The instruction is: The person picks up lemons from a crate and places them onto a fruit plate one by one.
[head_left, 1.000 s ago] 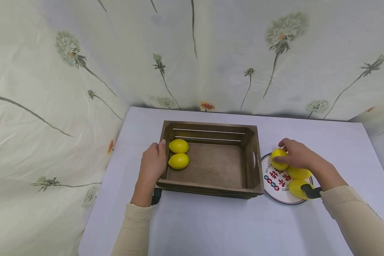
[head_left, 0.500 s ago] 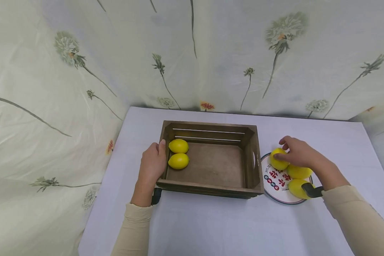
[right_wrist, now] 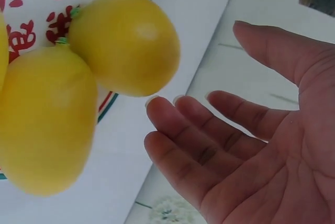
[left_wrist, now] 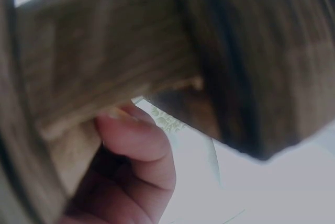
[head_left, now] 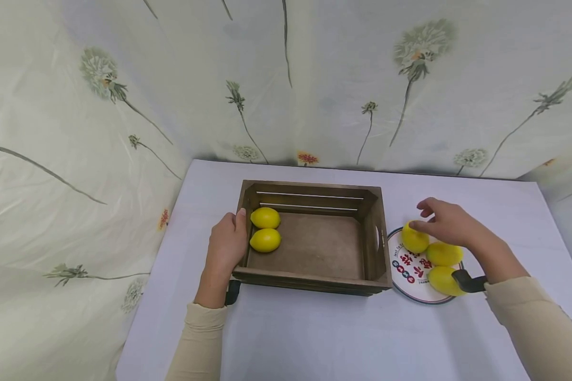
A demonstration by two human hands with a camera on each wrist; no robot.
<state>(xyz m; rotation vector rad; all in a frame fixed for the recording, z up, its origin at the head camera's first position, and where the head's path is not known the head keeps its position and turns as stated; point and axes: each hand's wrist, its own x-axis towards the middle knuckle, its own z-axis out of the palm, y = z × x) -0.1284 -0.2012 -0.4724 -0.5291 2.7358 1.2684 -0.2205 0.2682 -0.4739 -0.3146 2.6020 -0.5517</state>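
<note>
A brown wooden crate [head_left: 321, 246] stands on the table with two lemons side by side at its left end. My left hand [head_left: 226, 241] grips the crate's left end wall; in the left wrist view its fingers [left_wrist: 138, 140] curl under a wooden slat. To the crate's right, a white plate [head_left: 412, 288] with red lettering carries three lemons. My right hand [head_left: 450, 222] hovers over the rearmost lemon [head_left: 415, 241], fingers spread and holding nothing. The right wrist view shows a gap between the fingertips [right_wrist: 157, 109] and that lemon [right_wrist: 125, 43].
A white cloth [head_left: 305, 338] covers the table. Flower-printed curtains [head_left: 324, 106] hang behind it and at the left. The plate sits close against the crate's right end.
My right hand has let go of the rear lemon on the plate and drawn slightly up and right. The left hand and crate stay in place.
</note>
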